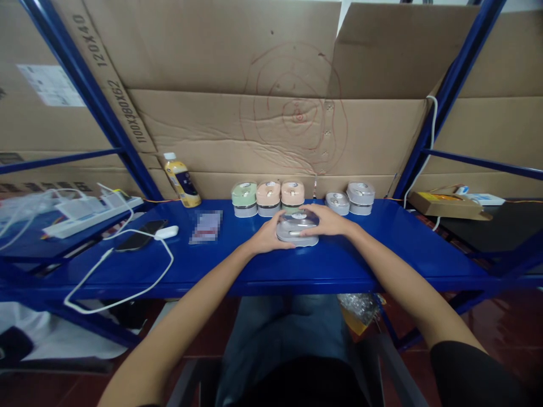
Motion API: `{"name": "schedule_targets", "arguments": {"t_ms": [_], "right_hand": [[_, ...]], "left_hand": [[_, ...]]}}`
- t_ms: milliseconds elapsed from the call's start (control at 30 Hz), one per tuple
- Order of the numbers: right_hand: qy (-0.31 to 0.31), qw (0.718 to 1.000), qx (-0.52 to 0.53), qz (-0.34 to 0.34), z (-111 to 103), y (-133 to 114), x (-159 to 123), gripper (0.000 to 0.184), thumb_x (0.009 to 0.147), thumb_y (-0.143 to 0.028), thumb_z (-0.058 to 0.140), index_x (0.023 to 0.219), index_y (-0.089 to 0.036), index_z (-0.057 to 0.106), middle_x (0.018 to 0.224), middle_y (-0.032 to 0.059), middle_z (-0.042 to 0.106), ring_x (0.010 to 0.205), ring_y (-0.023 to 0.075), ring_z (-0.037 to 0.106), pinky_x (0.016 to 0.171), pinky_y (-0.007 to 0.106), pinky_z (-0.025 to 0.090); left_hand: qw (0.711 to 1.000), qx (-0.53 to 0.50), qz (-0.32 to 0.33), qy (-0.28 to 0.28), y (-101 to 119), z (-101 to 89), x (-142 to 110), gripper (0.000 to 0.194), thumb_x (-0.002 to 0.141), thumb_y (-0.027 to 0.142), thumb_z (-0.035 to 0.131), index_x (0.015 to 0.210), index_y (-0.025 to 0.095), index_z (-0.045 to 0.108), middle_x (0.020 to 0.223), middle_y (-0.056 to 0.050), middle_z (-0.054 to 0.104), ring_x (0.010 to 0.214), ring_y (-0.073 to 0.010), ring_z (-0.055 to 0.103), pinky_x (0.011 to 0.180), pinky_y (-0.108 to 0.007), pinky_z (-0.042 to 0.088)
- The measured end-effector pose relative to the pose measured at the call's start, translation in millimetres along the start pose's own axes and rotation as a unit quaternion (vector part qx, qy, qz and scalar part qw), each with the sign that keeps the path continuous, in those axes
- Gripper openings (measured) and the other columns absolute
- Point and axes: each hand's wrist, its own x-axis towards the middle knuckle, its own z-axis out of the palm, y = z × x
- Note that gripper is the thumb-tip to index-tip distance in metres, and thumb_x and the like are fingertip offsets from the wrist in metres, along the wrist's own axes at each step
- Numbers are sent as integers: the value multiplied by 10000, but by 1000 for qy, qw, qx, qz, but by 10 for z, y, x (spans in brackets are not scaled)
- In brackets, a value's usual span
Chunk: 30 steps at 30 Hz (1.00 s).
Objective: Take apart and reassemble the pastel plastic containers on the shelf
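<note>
1. Grey rounded container (297,229) with a clear top, on the blue steel shelf (212,265), near the front edge and about mid-shelf.
2. Left hand (269,234) and right hand (326,220) clamped on it from either side, fingers over the top, close together.
3. Five more rounded containers (303,199) in a row just behind: one green-topped, two peach-topped, two grey; no writing legible.
4. Farther left on the shelf: one pixelated card (206,226), one black smartphone (139,235), one white cable (119,288), and one white power strip (93,217) with plugs.
5. One yellow bottle (182,183) with a white cap at the back; label unreadable.
6. Cardboard sheets (212,124) behind, printed "1100X960X62" and "120X40", with red rings hand-drawn on them.
</note>
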Motion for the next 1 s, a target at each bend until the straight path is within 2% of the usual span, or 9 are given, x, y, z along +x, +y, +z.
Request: {"name": "schedule_targets", "arguments": {"t_ms": [200, 367, 433, 500, 600, 667, 733, 867, 1000], "right_hand": [[148, 984, 50, 92, -291, 159, -98, 708, 854, -577, 718, 1438, -212, 555, 1280, 121, 716, 1083, 298, 693, 977, 484, 549], [212, 970, 34, 117, -367, 209, -120, 723, 825, -594, 724, 1397, -177, 576, 1197, 128, 745, 1016, 302, 700, 945, 473, 554], [223, 967, 35, 116, -358, 211, -114, 734, 821, -611, 717, 1391, -171, 573, 1223, 132, 738, 1034, 305, 698, 956, 471, 547], [236, 965, 44, 109, -346, 217, -107, 729, 844, -625, 683, 1404, -177, 552, 1266, 132, 724, 1064, 306, 695, 975, 475, 538], [252, 961, 58, 98, -338, 234, -97, 683, 906, -623, 601, 1424, -186, 519, 1305, 133, 708, 1110, 306, 686, 997, 482, 529], [253, 961, 59, 96, -343, 239, -94, 672, 920, -616, 584, 1435, -192, 508, 1335, 135, 695, 1142, 309, 678, 1012, 487, 526], [247, 963, 53, 90, -353, 234, -96, 676, 913, -608, 599, 1444, -200, 507, 1378, 135, 674, 1190, 317, 662, 1041, 501, 514], [218, 972, 39, 75, -363, 203, -115, 724, 871, -578, 672, 1470, -202, 516, 1460, 146, 619, 1267, 334, 624, 1081, 523, 492], [125, 990, 50, 36, -299, 160, -116, 811, 783, -555, 782, 1483, -221, 541, 1449, 141, 617, 1184, 310, 654, 1019, 495, 542]], "left_hand": [[995, 70, 61, -40, 144, -28, -41, 476, 860, 513, 744, 1262, 260, 718, 1302, -111, 637, 1331, -348, 548, 1163, -555, 430], [996, 72, 47, -12, 162, -33, -43, 425, 911, 543, 663, 1201, 251, 768, 1340, -122, 599, 1349, -353, 534, 1176, -558, 421], [997, 56, 40, 44, 116, -68, -13, 435, 923, 552, 634, 1189, 234, 764, 1328, -119, 604, 1317, -337, 561, 1171, -537, 430], [989, 41, 17, 139, 54, -122, 28, 445, 951, 549, 579, 1177, 208, 751, 1303, -119, 618, 1266, -314, 591, 1157, -508, 446], [958, 44, -36, 281, -29, -201, 73, 471, 978, 554, 522, 1168, 175, 727, 1258, -137, 633, 1225, -306, 601, 1135, -489, 462], [946, 59, -55, 314, -46, -227, 75, 484, 963, 565, 538, 1165, 164, 719, 1238, -149, 627, 1211, -315, 605, 1127, -493, 467], [955, 73, -45, 284, -14, -222, 53, 479, 944, 568, 566, 1165, 173, 720, 1251, -144, 611, 1222, -321, 603, 1130, -497, 464], [988, 92, 32, 120, 148, -143, -28, 419, 949, 533, 586, 1184, 215, 724, 1295, -119, 584, 1273, -325, 582, 1154, -507, 446], [993, 105, 58, 18, 243, -51, -76, 401, 941, 531, 622, 1197, 236, 709, 1279, -118, 587, 1287, -336, 572, 1143, -528, 456]]}}
